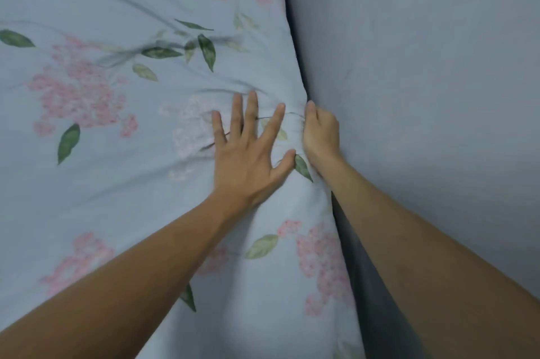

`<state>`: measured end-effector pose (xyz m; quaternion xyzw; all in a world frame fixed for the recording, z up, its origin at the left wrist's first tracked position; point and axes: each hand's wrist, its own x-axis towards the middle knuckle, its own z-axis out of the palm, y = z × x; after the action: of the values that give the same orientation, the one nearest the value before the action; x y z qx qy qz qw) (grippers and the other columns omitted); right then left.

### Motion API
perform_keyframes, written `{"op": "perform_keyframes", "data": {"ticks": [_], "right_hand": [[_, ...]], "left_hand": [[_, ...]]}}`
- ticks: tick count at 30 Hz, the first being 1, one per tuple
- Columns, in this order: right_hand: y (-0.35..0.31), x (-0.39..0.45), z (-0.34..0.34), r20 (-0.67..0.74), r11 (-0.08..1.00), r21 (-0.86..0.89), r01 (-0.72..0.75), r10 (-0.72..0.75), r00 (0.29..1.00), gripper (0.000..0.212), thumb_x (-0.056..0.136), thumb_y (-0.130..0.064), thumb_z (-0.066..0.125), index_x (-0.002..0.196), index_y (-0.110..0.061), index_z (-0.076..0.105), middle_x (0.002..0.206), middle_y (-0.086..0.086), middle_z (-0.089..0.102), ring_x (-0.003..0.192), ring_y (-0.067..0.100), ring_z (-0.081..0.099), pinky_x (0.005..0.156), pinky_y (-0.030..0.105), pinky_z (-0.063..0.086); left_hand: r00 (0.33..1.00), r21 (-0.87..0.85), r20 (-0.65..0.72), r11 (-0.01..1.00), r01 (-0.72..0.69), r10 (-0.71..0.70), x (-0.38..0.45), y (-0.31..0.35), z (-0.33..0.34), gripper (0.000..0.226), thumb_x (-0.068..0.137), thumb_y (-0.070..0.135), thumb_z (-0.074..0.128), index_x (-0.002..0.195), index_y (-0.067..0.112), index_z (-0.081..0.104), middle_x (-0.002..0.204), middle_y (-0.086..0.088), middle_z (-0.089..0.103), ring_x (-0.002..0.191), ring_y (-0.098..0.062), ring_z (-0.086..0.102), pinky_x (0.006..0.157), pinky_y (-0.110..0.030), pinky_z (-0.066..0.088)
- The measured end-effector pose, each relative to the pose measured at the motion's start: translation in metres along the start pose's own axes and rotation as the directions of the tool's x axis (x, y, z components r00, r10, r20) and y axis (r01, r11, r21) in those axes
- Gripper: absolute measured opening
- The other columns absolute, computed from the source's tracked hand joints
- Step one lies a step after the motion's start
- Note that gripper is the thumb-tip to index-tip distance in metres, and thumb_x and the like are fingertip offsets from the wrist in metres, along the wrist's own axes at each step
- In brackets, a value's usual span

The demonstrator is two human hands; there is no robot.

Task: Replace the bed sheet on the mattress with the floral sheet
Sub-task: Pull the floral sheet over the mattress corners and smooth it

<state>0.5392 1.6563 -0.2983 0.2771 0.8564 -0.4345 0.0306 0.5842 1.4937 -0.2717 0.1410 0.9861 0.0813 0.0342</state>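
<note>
Left hand (pixel 245 160) flat on floral sheet (pixel 122 136), right hand (pixel 320 136) seemingly gripping its edge

dim, cool, even light; soft shadow under my left hand (pixel 248 154); upper left of the frame smeared; edges bowed.

The sheet (pixel 122 130) is pale blue, printed with clusters of small pink blossoms, a few paler, nearly white clusters, and scattered leaves. Some leaves are dark green with lighter veins; others are a soft, washed-out olive green. Thin grey-green stems run between the leaves and flowers. The wall (pixel 423 72) beside it is a plain, flat grey-blue with no pattern. Between sheet and wall runs a dark gap (pixel 371 285), charcoal to near black, unpatterned. The bare forearms crossing the sheet are a warm tan against the cool blue cloth.
</note>
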Motion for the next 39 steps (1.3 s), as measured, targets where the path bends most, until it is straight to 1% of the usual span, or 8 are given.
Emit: {"op": "perform_keyframes", "data": {"ticks": [5,11,14,18,25,29,32,39], "right_hand": [[0.070,-0.023,-0.026,0.176,0.973,0.006,-0.232,0.227,0.958,0.040,0.105,-0.031,0.055,0.068,-0.016,0.051,0.068,0.004,0.054,0.068,0.020,0.051,0.062,0.031,0.039],[0.074,-0.119,-0.056,0.541,0.733,0.203,-0.649,0.469,0.698,0.026,0.107,-0.028,0.053,0.107,-0.011,0.073,0.093,0.007,0.073,0.087,0.024,0.068,0.070,0.029,0.055],[0.078,-0.138,-0.065,0.443,0.789,0.133,-0.600,0.494,0.748,0.027,0.105,-0.012,0.053,0.086,-0.011,0.072,0.078,0.010,0.070,0.070,0.025,0.066,0.053,0.023,0.054],[0.100,-0.138,-0.063,0.308,0.897,0.065,-0.437,0.398,0.864,0.025,0.096,-0.006,0.061,0.073,-0.014,0.066,0.075,0.005,0.069,0.074,0.022,0.065,0.065,0.028,0.053],[0.120,-0.184,-0.090,0.365,0.806,0.258,-0.533,0.429,0.826,0.016,0.097,-0.016,0.060,0.102,-0.009,0.073,0.101,0.017,0.076,0.096,0.030,0.074,0.085,0.052,0.063],[0.104,-0.273,-0.113,0.206,0.972,0.133,-0.193,0.163,0.965,0.033,0.103,-0.027,0.055,0.135,-0.020,0.059,0.129,-0.006,0.062,0.111,-0.003,0.060,0.093,0.012,0.048],[0.101,-0.329,-0.110,0.185,0.906,-0.315,0.282,-0.233,0.955,0.062,0.094,-0.017,0.063,0.152,-0.023,0.041,0.155,0.005,0.034,0.142,0.026,0.035,0.118,0.038,0.035],[0.071,-0.380,-0.100,0.362,0.760,-0.498,0.417,-0.254,0.897,0.061,0.089,-0.024,0.059,0.149,-0.019,0.048,0.159,0.012,0.035,0.147,0.035,0.030,0.118,0.057,0.031]], "left_hand": [[0.998,0.011,-0.060,0.999,-0.035,0.036,-0.005,0.002,0.001,0.074,0.098,0.073,0.026,0.163,0.045,0.009,0.174,-0.011,-0.005,0.159,-0.035,-0.008,0.121,-0.069,0.002],[0.995,-0.059,-0.011,0.994,-0.095,0.095,-0.076,0.024,-0.006,0.072,0.100,0.065,0.033,0.164,0.036,0.018,0.173,-0.013,0.002,0.160,-0.034,-0.003,0.123,-0.066,0.005],[0.993,-0.071,0.060,0.993,-0.094,0.099,-0.134,0.044,-0.004,0.077,0.101,0.065,0.032,0.166,0.030,0.010,0.174,-0.012,-0.004,0.160,-0.033,-0.009,0.123,-0.065,0.005],[0.990,-0.047,0.046,0.990,-0.130,0.132,-0.153,0.063,0.005,0.074,0.101,0.065,0.030,0.166,0.034,0.012,0.174,-0.011,-0.002,0.159,-0.035,-0.008,0.123,-0.066,0.005],[0.977,-0.045,0.036,0.977,-0.209,0.210,-0.186,0.062,-0.003,0.069,0.103,0.062,0.032,0.165,0.034,0.020,0.174,-0.007,0.008,0.160,-0.032,0.002,0.122,-0.064,0.010],[0.981,-0.037,0.125,0.989,-0.147,0.150,-0.267,0.040,-0.015,0.071,0.103,0.059,0.038,0.165,0.033,0.018,0.174,-0.009,0.006,0.160,-0.030,0.001,0.122,-0.063,0.013],[0.984,-0.028,0.162,0.998,-0.064,0.068,-0.325,0.014,-0.030,0.071,0.102,0.058,0.042,0.165,0.032,0.019,0.174,-0.008,0.008,0.160,-0.030,0.004,0.121,-0.064,0.015],[0.959,-0.038,0.256,0.990,0.132,-0.119,-0.403,-0.038,-0.068,0.071,0.101,0.060,0.035,0.165,0.033,0.020,0.171,-0.008,0.021,0.158,-0.032,0.018,0.123,-0.058,0.020]]}}
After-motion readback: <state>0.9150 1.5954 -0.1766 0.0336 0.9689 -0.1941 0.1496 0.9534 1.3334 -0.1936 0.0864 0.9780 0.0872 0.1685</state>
